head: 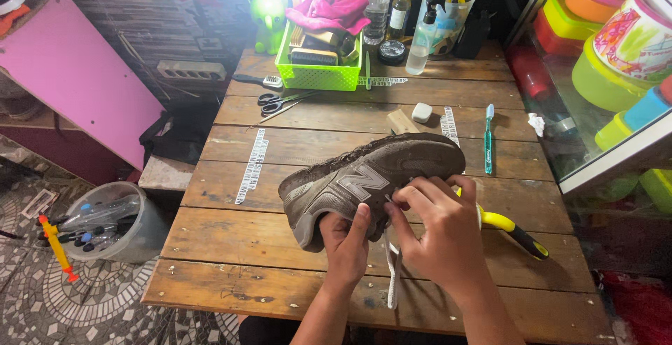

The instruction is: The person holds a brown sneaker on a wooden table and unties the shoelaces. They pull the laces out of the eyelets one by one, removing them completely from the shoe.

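Likely a shoe-cleaning workshop: plank table (294, 177), brush basket (318, 72), spray bottles (422, 40).

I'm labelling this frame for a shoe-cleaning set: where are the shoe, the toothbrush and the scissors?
dirty grey shoe (392, 163), head view, on the upturned sole side near the toe.
toothbrush (488, 142), head view, mid-handle.
scissors (280, 101), head view, near the pivot, just past the handles.

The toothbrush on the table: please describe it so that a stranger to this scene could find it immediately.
Start at the wooden plank table and look past the dirty grey shoe, toward the right edge. There the toothbrush lies alone, pointing away from the person. Its thin teal-and-white shape separates it from the small white block nearby and from the thicker yellow-and-black brush handle.
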